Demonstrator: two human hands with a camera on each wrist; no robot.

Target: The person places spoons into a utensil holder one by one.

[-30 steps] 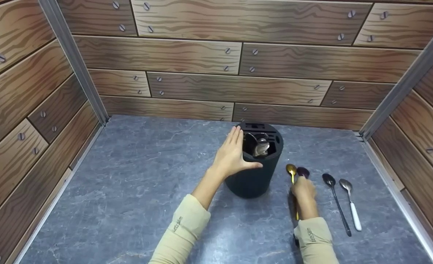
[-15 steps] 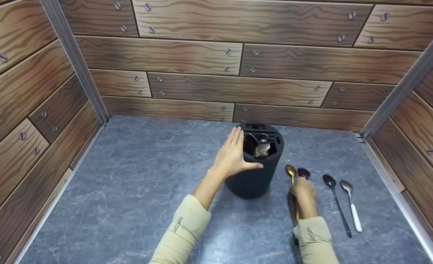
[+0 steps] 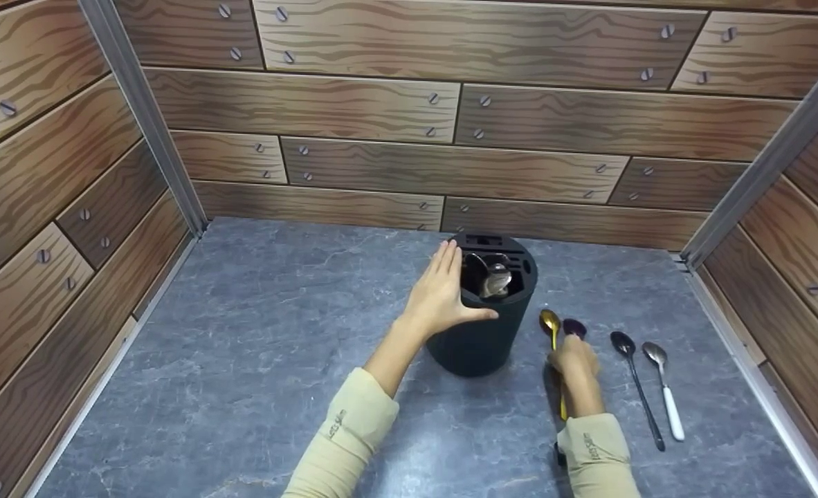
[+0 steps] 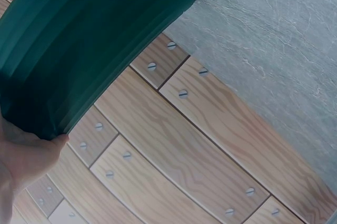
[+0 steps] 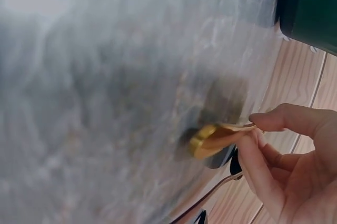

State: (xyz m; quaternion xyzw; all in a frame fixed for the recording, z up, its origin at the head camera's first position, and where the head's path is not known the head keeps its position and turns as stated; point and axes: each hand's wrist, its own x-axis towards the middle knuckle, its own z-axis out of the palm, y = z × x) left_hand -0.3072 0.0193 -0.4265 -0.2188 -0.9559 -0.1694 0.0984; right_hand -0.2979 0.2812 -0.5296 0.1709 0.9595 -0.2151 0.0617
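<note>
A dark cylindrical cutlery holder (image 3: 478,342) with a slotted top stands upright on the table. My left hand (image 3: 437,294) lies along its left side, with straight fingers at the upper rim and the thumb stretched across the front. Shiny metal cutlery (image 3: 497,280) shows inside its big opening. To the right of the holder, my right hand (image 3: 576,361) pinches the handle of a gold spoon (image 3: 551,321) between thumb and fingertips, as the right wrist view (image 5: 210,139) shows. Beside it lies a dark purple spoon (image 3: 575,328), its handle mostly hidden by the hand and sleeve.
Farther right, a black spoon (image 3: 636,387) and a white-handled spoon (image 3: 666,394) lie side by side on the grey marbled table (image 3: 257,332). Wood-patterned walls (image 3: 381,111) with metal corner posts close in the back and both sides.
Both hands and the holder stay practically in place. The whole view shifts very slightly.
</note>
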